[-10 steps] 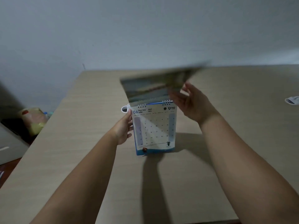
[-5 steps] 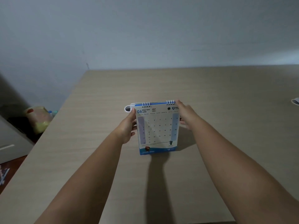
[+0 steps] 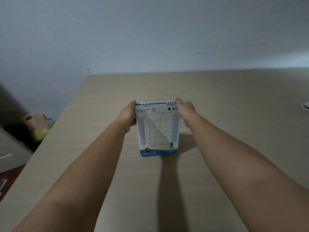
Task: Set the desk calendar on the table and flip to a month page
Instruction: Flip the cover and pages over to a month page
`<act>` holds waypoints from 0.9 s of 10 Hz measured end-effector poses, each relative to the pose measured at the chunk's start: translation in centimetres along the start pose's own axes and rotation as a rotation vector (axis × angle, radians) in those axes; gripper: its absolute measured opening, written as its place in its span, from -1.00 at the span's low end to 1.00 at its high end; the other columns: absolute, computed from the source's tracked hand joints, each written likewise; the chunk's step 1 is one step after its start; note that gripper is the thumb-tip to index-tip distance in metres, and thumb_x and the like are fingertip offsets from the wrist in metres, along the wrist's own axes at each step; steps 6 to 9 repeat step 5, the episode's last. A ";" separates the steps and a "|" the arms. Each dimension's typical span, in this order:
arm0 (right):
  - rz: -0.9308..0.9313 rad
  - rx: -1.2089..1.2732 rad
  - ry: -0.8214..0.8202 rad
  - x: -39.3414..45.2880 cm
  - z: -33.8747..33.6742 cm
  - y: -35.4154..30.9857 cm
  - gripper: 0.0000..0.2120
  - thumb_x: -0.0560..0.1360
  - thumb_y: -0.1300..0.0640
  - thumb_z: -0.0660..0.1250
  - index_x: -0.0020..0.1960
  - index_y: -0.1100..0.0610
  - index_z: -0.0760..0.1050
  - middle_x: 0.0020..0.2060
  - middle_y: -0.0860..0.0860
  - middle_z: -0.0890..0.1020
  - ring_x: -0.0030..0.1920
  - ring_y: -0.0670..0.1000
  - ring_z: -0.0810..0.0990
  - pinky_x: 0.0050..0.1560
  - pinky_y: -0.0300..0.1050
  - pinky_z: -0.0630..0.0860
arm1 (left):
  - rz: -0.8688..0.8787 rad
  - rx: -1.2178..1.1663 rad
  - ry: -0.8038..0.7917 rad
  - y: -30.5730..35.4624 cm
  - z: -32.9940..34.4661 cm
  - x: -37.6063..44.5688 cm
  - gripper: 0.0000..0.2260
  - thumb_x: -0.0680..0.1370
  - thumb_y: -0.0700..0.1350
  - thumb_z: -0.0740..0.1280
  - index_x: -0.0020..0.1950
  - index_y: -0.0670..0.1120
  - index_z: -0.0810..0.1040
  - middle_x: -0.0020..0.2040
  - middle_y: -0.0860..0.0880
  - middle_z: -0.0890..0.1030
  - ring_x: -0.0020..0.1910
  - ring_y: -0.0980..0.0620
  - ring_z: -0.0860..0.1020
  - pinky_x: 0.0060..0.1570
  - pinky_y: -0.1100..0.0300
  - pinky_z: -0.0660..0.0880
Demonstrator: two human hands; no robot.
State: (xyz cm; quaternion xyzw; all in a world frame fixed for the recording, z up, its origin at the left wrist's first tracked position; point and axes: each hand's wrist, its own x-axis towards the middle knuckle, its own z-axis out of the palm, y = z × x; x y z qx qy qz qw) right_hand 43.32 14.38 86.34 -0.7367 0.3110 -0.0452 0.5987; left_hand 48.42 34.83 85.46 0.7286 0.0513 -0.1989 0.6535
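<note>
A small spiral-bound desk calendar point(image 3: 158, 131) stands upright on the wooden table point(image 3: 225, 101), near its middle. The facing page is white and blue and reads 06 June with a date grid. My left hand point(image 3: 128, 114) grips the calendar's upper left edge, fingers wrapped behind it. My right hand point(image 3: 185, 111) holds the upper right corner at the spiral binding. Both forearms reach in from the bottom of the view.
A white object point(image 3: 305, 106) lies at the table's far right edge, partly cut off. Left of the table, lower down, sit a yellowish plastic bag point(image 3: 37, 126) and a pale cabinet point(image 3: 10, 153). A plain wall stands behind the table.
The picture page that my right hand held up has gone over the back. My right hand has come down onto the calendar's top right corner. The June page now faces me.
</note>
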 end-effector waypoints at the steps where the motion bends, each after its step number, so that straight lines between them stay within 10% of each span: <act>1: -0.065 -0.040 0.025 0.5 0.2 -1.2 -0.60 0.49 -0.16 0.14 0.04 0.17 0.42 -0.16 0.09 0.53 -0.14 0.11 0.51 -0.35 -0.13 0.29 | 0.001 0.087 0.021 1.2 -0.2 0.6 -0.67 0.60 0.17 0.15 -0.05 -0.02 0.58 -0.10 -0.07 0.66 -0.05 -0.09 0.59 0.17 0.00 0.52; 3: -0.076 -0.025 0.070 1.5 1.0 0.1 -0.52 0.53 -0.23 0.15 0.15 0.18 0.41 0.00 0.12 0.60 0.00 0.14 0.58 -0.03 0.01 0.45 | -0.056 0.290 -0.012 2.0 -0.4 0.6 -0.60 0.58 0.23 0.13 -0.10 -0.03 0.59 -0.09 -0.06 0.65 -0.13 -0.06 0.57 0.07 0.01 0.47; 9: -0.034 -0.070 0.111 1.4 0.8 -0.1 -0.38 0.51 -0.34 0.06 0.33 0.11 0.24 0.13 0.08 0.51 0.06 0.13 0.50 0.04 0.04 0.43 | -0.054 0.410 0.023 2.6 0.2 0.1 -0.47 0.61 0.26 -0.02 0.19 -0.08 0.55 0.13 -0.11 0.58 -0.07 -0.07 0.50 -0.05 0.06 0.42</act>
